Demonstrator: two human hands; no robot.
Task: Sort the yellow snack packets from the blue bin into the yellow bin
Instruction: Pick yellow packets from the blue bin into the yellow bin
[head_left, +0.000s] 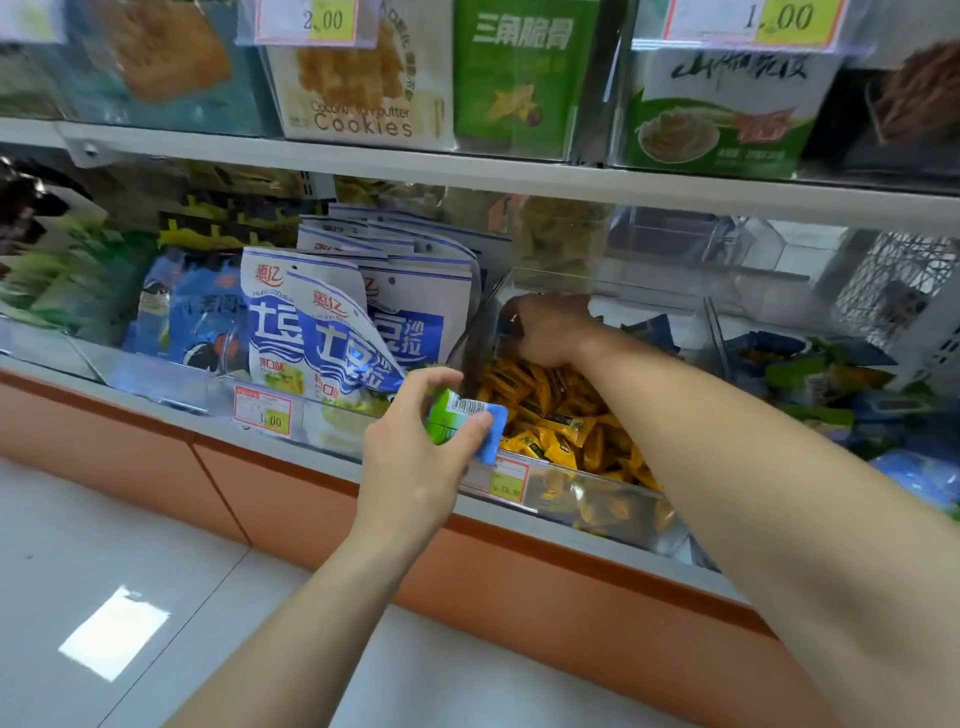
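A clear bin (587, 493) on the lower shelf is filled with several small yellow snack packets (561, 415). My left hand (415, 462) hovers at its front left corner and grips a small green packet and a blue packet (465, 421) together. My right hand (545, 330) reaches over the yellow pile to the back of this bin. Its fingers are curled downward around a blue packet (506, 328), which is mostly hidden. To the right, a neighbouring clear bin (717, 332) holds mixed blue and green packets (831, 379).
White and blue potato salad bags (332, 332) stand upright in the compartment to the left. Price tags (265, 410) hang on the shelf front. The upper shelf (467, 171) overhangs the bins. An orange cabinet base (311, 499) and pale floor lie below.
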